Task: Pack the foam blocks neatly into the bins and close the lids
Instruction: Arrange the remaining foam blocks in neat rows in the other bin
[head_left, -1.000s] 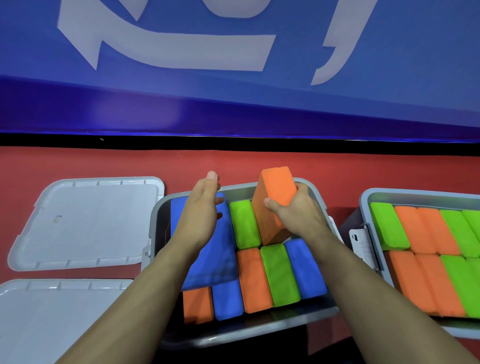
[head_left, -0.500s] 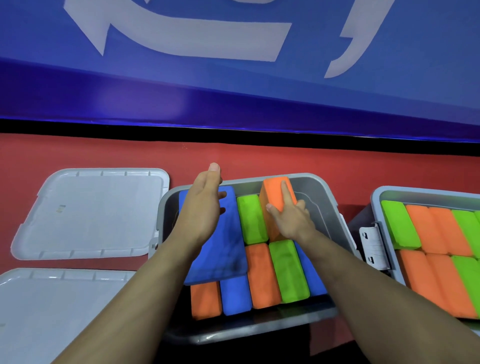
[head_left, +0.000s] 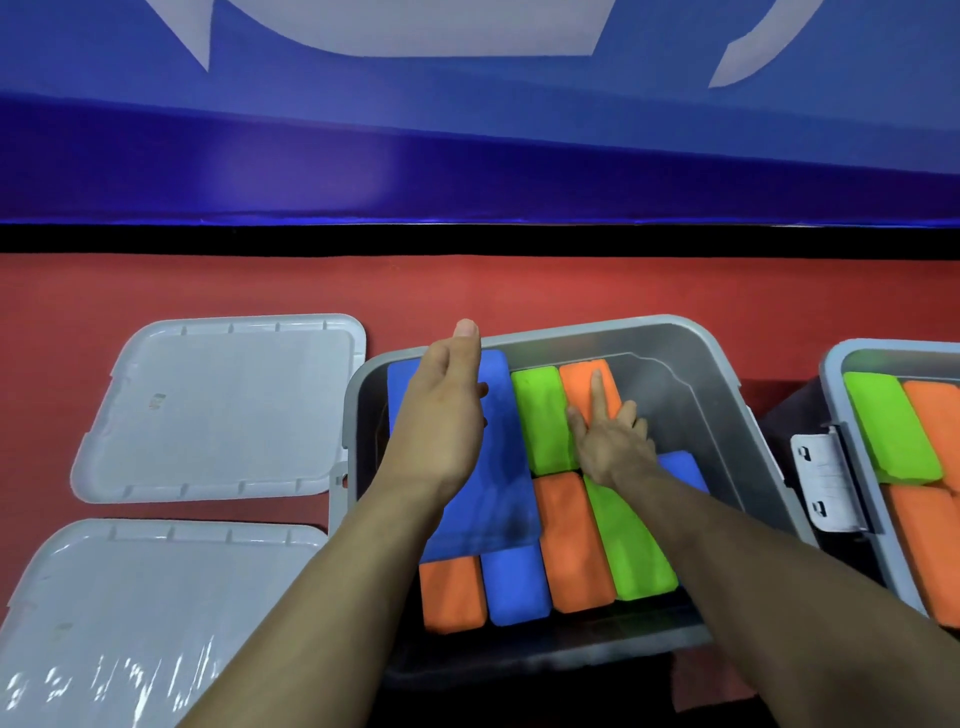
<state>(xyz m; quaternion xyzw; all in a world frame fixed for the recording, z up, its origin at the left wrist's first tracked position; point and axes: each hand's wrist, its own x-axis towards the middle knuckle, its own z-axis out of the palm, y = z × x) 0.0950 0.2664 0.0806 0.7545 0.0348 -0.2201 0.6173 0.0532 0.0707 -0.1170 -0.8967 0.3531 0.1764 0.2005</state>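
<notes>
A grey bin (head_left: 691, 353) sits in front of me, holding rows of orange, green and blue foam blocks. My right hand (head_left: 608, 436) lies inside it with straight fingers pressing an orange block (head_left: 579, 382) flat in the back row, beside a green block (head_left: 540, 415). My left hand (head_left: 441, 410) hovers open over a large blue block (head_left: 498, 467) that leans tilted at the bin's left side. The space at the back right of the bin shows bare grey wall.
Two grey lids lie on the red floor to the left, the far lid (head_left: 223, 410) behind the near lid (head_left: 130, 613). A second grey bin (head_left: 836, 364) full of green and orange blocks stands at the right. A blue wall runs behind.
My right hand lowered the orange block from upright above the bin down into the back row and now presses it flat. My left hand stayed over the large blue block.
</notes>
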